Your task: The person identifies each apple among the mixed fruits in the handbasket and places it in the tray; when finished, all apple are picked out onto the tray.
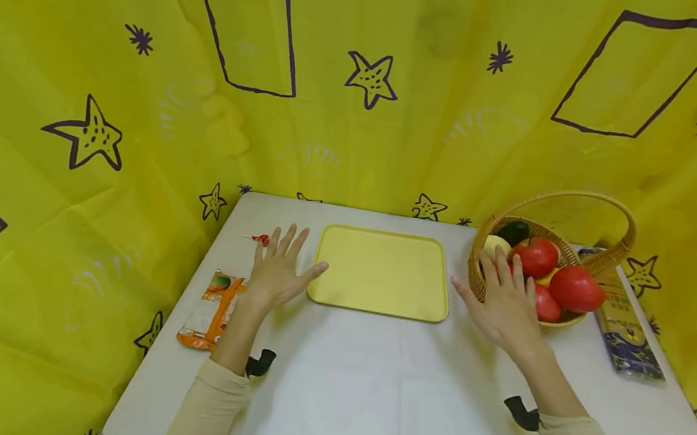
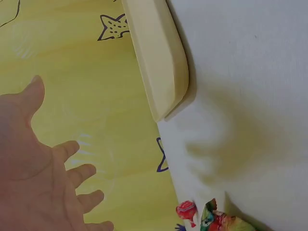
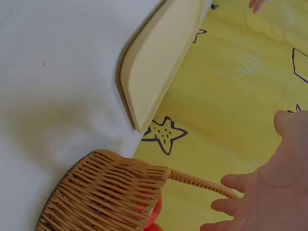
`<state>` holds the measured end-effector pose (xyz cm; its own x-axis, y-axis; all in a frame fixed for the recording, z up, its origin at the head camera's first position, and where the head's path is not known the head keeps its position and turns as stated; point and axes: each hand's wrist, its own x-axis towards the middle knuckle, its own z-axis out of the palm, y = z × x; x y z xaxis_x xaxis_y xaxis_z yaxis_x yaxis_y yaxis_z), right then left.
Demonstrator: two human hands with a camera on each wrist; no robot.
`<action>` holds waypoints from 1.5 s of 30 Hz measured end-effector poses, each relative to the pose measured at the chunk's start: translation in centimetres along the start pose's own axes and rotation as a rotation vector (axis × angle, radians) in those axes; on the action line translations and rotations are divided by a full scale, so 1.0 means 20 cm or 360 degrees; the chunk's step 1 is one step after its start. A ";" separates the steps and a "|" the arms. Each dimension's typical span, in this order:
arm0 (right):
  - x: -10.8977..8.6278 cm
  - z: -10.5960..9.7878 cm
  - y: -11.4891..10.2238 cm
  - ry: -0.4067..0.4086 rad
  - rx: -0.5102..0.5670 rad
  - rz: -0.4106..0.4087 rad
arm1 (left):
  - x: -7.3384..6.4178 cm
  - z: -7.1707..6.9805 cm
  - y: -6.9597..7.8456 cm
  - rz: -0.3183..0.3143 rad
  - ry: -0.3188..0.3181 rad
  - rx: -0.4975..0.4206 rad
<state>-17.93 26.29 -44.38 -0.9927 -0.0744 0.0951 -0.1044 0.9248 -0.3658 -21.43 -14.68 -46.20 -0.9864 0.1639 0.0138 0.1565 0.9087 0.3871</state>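
My left hand (image 1: 273,277) is held over the table with its fingers spread and nothing in it. Just left of it lie a red-wrapped lollipop (image 1: 261,239) and an orange snack packet (image 1: 209,311). Between the two hands sits a yellow rectangular tray (image 1: 381,271), bare inside. My right hand (image 1: 506,311), fingers also spread and holding nothing, overlaps the front left of a wicker basket (image 1: 478,279) in the head view. Inside the basket are several red fruits (image 1: 577,289), a pale round one (image 1: 496,246) and a dark green one (image 1: 513,232), partly hidden by the fingers.
A flat yellow and dark blue packet (image 1: 628,335) lies at the right table edge, partly behind the basket. The basket's tall handle (image 1: 573,194) arches above the fruit. A yellow patterned curtain (image 1: 363,147) hangs along the back and sides of the white table (image 1: 367,392).
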 end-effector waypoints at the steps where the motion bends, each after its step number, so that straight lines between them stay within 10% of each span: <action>1: 0.00 0.00 0.01 0.0009 0.0009 0.0009 | 0.00 0.00 0.00 0.0000 0.0009 -0.0026; 16: -0.08 -0.10 0.17 0.0385 0.0359 0.0046 | 0.09 0.09 -0.02 -0.0022 0.0107 -0.0652; 32: -0.15 -0.23 0.38 0.0830 0.0692 0.0825 | 0.13 0.19 -0.03 -0.0191 0.0272 -0.1180; 38: -0.17 -0.28 0.53 0.0627 0.0892 0.1064 | 0.15 0.21 -0.04 -0.0277 0.0291 -0.1648; 45: -0.16 -0.32 0.67 0.0462 0.1818 0.1121 | 0.20 0.24 -0.05 -0.0426 0.0198 -0.2008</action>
<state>-15.83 41.33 -43.71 -0.8225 0.4893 -0.2899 0.2801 -0.0951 -0.9552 -25.30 -13.11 -51.05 -0.9881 -0.0638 -0.1399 -0.1338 -0.0913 0.9868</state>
